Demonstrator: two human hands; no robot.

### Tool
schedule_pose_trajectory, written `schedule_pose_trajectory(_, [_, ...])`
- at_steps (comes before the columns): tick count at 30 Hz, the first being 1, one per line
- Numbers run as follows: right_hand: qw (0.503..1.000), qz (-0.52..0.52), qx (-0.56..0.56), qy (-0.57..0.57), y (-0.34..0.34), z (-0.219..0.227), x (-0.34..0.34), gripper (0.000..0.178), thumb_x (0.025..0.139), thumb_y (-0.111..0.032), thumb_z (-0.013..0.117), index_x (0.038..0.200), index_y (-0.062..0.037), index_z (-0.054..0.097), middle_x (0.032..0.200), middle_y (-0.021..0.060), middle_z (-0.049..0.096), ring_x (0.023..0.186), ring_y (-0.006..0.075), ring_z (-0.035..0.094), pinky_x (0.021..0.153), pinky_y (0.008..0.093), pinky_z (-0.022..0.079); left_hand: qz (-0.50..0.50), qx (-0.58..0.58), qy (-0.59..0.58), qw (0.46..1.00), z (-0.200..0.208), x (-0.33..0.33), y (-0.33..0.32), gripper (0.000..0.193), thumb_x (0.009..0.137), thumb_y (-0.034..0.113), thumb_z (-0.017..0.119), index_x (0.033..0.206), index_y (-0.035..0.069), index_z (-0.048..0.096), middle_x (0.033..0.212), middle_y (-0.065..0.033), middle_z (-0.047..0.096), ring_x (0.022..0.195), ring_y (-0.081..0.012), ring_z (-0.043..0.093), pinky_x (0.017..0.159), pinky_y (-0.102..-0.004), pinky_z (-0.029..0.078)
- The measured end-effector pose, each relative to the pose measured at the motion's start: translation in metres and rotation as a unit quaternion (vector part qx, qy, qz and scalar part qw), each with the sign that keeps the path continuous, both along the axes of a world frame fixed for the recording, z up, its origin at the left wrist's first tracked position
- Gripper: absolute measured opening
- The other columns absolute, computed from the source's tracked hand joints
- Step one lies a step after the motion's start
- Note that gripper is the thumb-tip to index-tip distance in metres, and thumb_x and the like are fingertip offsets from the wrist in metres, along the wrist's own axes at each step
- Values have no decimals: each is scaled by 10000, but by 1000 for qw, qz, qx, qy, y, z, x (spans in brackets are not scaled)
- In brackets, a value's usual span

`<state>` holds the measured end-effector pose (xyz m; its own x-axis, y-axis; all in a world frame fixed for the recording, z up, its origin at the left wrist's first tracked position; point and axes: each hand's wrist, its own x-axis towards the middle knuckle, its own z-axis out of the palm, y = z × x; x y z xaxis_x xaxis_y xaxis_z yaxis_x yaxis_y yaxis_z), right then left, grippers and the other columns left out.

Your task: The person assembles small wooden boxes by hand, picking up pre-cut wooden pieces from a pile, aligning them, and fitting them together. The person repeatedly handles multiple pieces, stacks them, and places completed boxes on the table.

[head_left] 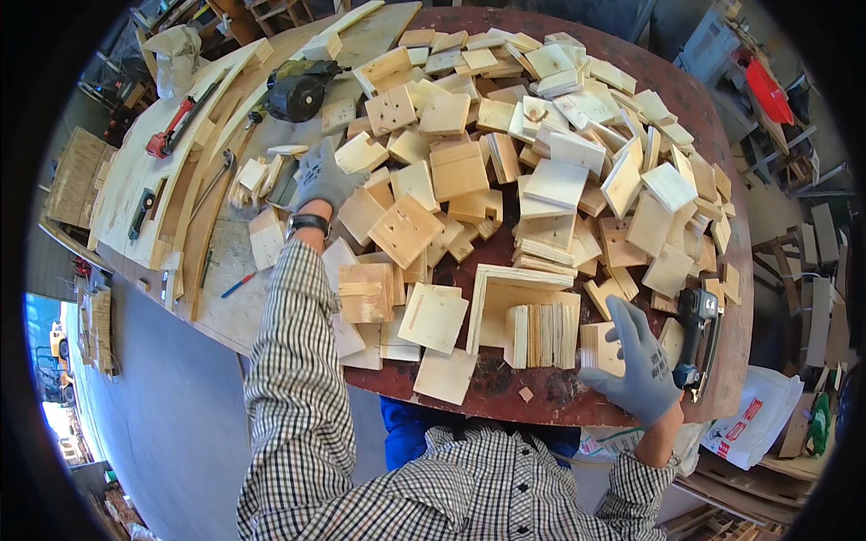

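Take the heap's middle as the dial's centre, with 6 o'clock nearest the person. Grey floor (171, 361) shows at 8, and offcuts (819, 307) crowd the workshop at 4. The worktop (505, 397) is dark red and scuffed; a pale board (124, 185) lies at 9. The heap (456, 171) of squarish wooden blocks spreads across the worktop, seemingly tipped out loose for picking from. At 6, an L-shaped frame (478, 307) borders a row (544, 335) of blocks on edge, probably keeping them upright and aligned. The left hand (327, 180), at 9, lies over the heap's edge; I cannot tell whether it grips anything. The right hand (642, 368), at 5, is spread and empty beside the row. A nailer (696, 316) sits at 4, likely parked within reach; a pen (238, 285) lies at 8.
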<state>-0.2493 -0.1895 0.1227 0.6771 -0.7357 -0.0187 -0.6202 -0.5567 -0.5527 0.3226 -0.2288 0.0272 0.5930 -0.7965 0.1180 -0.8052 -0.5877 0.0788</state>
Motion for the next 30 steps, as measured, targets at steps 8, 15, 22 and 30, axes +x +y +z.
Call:
schedule_pose_trajectory(8, [998,-50,-4,24,5,5,-23,1102,776,-518,887,1594,7,369,1482,200,518,967,279,664,781,378,588,-53,28,184,981,-2,12,-37,1099,729,556,904,1553,0,437,1513,-259,551,1408,-393,533,1175,-454,421])
schedule_pose_trajectory(15, [999,-46,11,21,2,-3,-22,1086,782,-493,888,1596,2,368,1475,192,518,979,277,663,779,378,586,-80,-80,292,950,13,20,-21,1038,788,496,892,1575,6,426,1516,-193,562,1370,-311,564,1153,-396,440])
schedule_pose_trajectory(22, [999,-45,9,22,0,-2,-13,1040,774,-377,887,1599,-6,373,1475,188,518,998,286,669,803,393,585,-112,-344,625,692,60,12,3,701,926,519,738,1459,99,563,1386,-109,636,1234,-271,629,978,-399,542])
schedule_pose_trajectory(30, [997,-64,29,19,4,-4,-17,999,779,-340,873,1594,-19,392,1482,184,512,1001,278,667,799,393,583,-164,-319,782,510,67,70,41,743,1036,670,467,1423,44,572,1254,-153,702,1019,-321,710,803,-403,615])
